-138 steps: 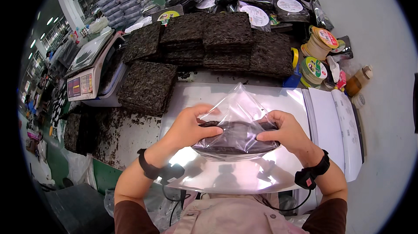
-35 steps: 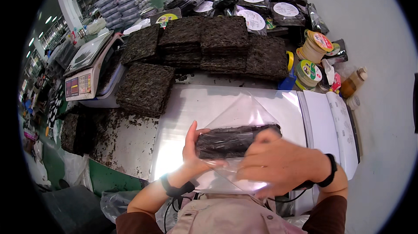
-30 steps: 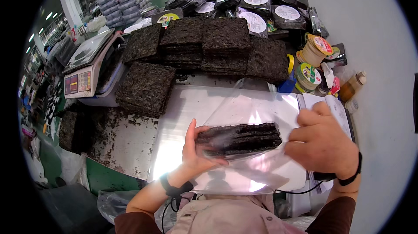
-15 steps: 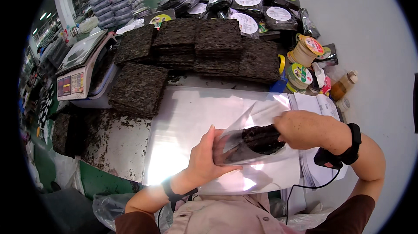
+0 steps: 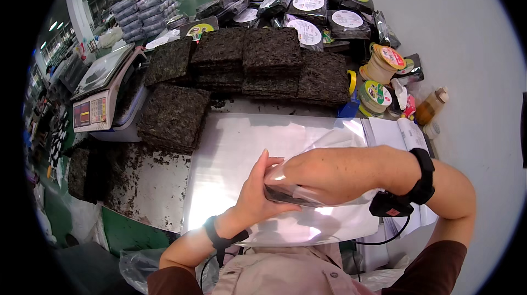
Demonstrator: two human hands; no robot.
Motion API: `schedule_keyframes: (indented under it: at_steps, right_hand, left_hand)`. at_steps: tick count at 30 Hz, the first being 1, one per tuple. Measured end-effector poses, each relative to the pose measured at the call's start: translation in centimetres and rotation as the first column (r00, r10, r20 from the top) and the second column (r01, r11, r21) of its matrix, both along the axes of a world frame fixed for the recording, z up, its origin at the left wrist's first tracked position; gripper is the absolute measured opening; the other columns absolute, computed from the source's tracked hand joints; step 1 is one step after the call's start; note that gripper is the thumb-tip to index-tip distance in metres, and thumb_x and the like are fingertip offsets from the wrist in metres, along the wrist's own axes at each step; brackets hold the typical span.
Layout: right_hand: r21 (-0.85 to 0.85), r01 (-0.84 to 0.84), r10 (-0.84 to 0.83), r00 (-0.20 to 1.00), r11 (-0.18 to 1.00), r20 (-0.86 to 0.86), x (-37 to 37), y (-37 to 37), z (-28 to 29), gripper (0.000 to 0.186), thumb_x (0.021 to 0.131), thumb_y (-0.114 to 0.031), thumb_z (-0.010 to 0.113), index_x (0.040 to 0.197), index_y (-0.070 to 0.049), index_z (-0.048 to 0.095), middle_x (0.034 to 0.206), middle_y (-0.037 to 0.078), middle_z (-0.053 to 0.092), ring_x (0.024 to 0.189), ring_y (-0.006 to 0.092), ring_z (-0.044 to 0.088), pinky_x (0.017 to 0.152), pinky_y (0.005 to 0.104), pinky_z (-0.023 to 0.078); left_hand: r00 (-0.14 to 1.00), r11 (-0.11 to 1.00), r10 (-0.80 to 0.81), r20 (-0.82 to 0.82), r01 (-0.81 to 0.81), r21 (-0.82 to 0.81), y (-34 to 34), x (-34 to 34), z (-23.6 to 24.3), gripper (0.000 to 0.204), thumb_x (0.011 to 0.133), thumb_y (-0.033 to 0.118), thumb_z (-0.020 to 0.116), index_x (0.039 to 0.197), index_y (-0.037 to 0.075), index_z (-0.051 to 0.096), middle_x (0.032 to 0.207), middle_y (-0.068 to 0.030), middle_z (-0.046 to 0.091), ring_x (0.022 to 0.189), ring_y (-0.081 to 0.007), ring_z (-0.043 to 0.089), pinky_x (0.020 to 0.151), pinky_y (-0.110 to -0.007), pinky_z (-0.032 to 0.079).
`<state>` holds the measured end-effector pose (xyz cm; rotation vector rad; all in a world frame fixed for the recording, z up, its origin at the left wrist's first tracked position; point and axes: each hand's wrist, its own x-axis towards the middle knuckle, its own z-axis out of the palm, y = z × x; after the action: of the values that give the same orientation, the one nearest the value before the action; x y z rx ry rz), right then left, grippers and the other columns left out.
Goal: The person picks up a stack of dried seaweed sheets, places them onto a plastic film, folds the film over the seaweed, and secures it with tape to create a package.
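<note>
Over the white sheet, my left hand is wrapped round the closed end of a clear plastic bag, thumb along the near side and fingers along the far side. My right hand reaches into the bag's mouth from the right, back of the hand upward. Its fingers are hidden, so their grip does not show. Dark dried seaweed shows through the film at the left end, mostly covered by my hands.
Stacks of square seaweed sheets stand behind the white sheet. A scale is at the left, with crumbs on the table. Packed bags are heaped at the back. Sticker rolls, a bottle and papers lie right.
My right hand has moved left and deeper into the bag, and the seaweed has gone with it toward my left hand. The left hand keeps its hold on the bag.
</note>
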<state>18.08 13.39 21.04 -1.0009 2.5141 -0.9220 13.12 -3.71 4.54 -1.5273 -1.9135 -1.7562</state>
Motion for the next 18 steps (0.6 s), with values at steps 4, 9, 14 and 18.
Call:
schedule_keyframes:
  at_steps: [4,9,14,18]
  right_hand:
    - [0.215,0.158,-0.187,0.975,0.964,0.12,-0.1,2.5,4.2,0.019,0.079,-0.015,0.064,0.091,-0.002,0.065,0.088,0.019,0.065,0.081,0.0384,0.06,0.075,0.0399,0.047]
    - [0.411,0.242,-0.266,0.964,0.879,0.001,1.8,6.3,5.4,0.025,0.078,-0.02,0.07,0.094,-0.003,0.068,0.088,0.017,0.067,0.081,0.0315,0.062,0.075,0.0343,0.047]
    - [-0.736,0.295,-0.748,0.523,0.61,-0.41,5.2,7.2,-2.1,0.018,0.078,-0.003,0.064,0.095,0.002,0.06,0.097,0.01,0.06,0.091,0.0208,0.054,0.082,0.0313,0.042]
    - [-0.799,0.494,-0.905,0.402,0.342,-0.139,7.9,8.5,-11.1,0.01,0.083,0.004,0.051,0.093,0.004,0.054,0.091,0.008,0.052,0.082,0.0142,0.049,0.076,0.0246,0.04]
  left_hand:
    - [0.996,0.992,-0.017,0.085,0.028,-0.123,-1.8,-1.8,-0.6,0.118,0.056,0.018,0.089,0.137,0.003,0.004,0.126,-0.0164,0.043,0.11,-0.0296,0.056,0.085,-0.035,0.052]
    - [0.996,0.977,0.085,0.02,-0.079,-0.196,-2.9,-3.4,-1.3,0.11,0.055,0.021,0.089,0.13,0.004,0.009,0.121,-0.0164,0.045,0.104,-0.0266,0.059,0.09,-0.035,0.049]
    - [0.998,0.991,0.06,-0.032,-0.063,-0.115,-2.9,-4.0,-1.4,0.131,0.052,0.024,0.091,0.146,0.004,0.002,0.122,-0.0176,0.047,0.107,-0.024,0.057,0.087,-0.036,0.051]
    - [0.982,0.992,0.037,-0.186,-0.058,-0.109,-3.5,-3.7,-1.0,0.128,0.046,0.037,0.089,0.147,0.007,0.016,0.113,-0.0209,0.054,0.099,-0.0287,0.056,0.083,-0.035,0.05]
